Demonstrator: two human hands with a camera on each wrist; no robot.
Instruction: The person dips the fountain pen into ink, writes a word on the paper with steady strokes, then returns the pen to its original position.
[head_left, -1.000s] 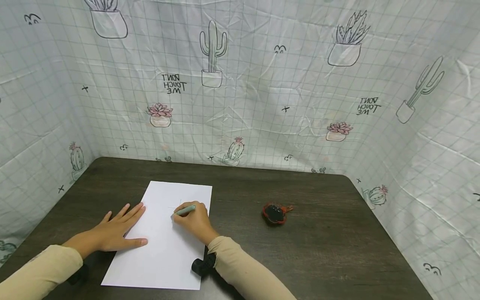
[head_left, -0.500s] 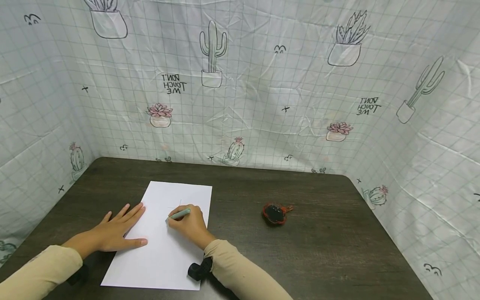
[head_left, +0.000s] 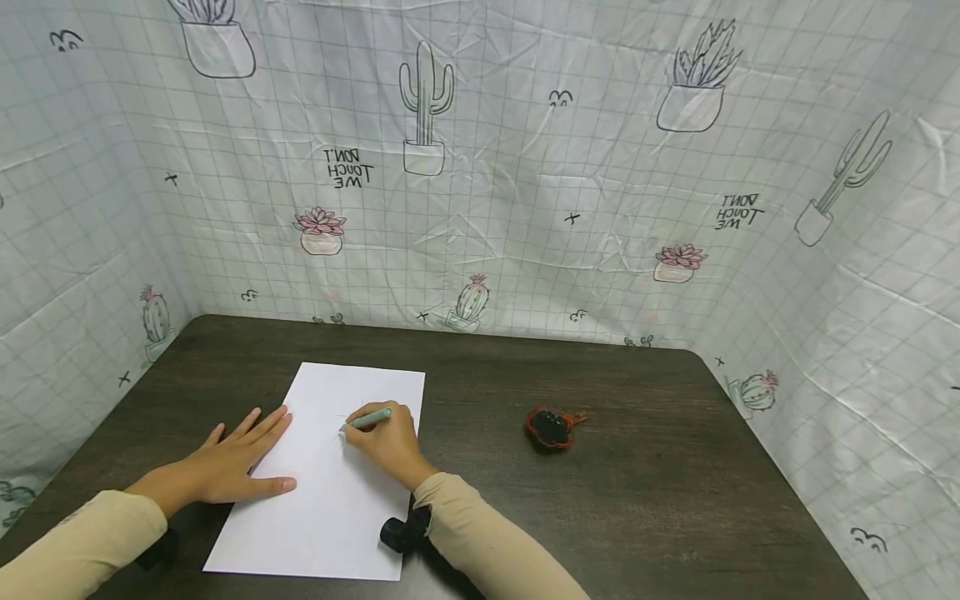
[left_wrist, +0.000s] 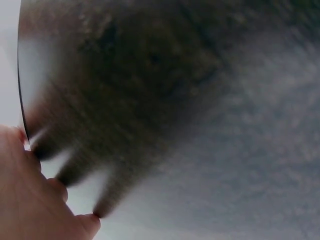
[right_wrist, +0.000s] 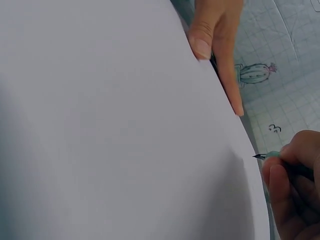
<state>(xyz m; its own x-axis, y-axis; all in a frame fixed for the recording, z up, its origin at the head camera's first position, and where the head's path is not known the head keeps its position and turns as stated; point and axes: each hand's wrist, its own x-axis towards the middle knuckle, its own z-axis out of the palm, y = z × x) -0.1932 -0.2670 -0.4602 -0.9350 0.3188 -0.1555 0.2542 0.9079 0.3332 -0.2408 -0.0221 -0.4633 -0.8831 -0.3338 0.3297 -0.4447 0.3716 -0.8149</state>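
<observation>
A sheet of white paper [head_left: 315, 525] lies on the dark table, with faint thin lines crossing in its upper half. My left hand [head_left: 232, 467] rests flat at the paper's left edge, fingers spread and thumb over the sheet. In the left wrist view the same hand [left_wrist: 45, 195] shows at lower left. My right hand [head_left: 393, 442] pinches a pale green pen [head_left: 371, 418] just below the lines, its point down at the paper. From the right wrist, the pen's dark tip [right_wrist: 259, 156] shows past the curled fingers of the right hand [right_wrist: 297, 185].
Right of the paper lies a small black object with a wavy red rim [head_left: 551, 427] and a short red stem. A white cloth [head_left: 510, 167] printed with cacti encloses the dark wooden table [head_left: 660, 467] at the back and sides. A black camera [head_left: 405, 531] sits at the right wrist.
My right hand drew the pen leftward and slightly toward me, then came back right and a little away. The left hand and the paper have stayed in place.
</observation>
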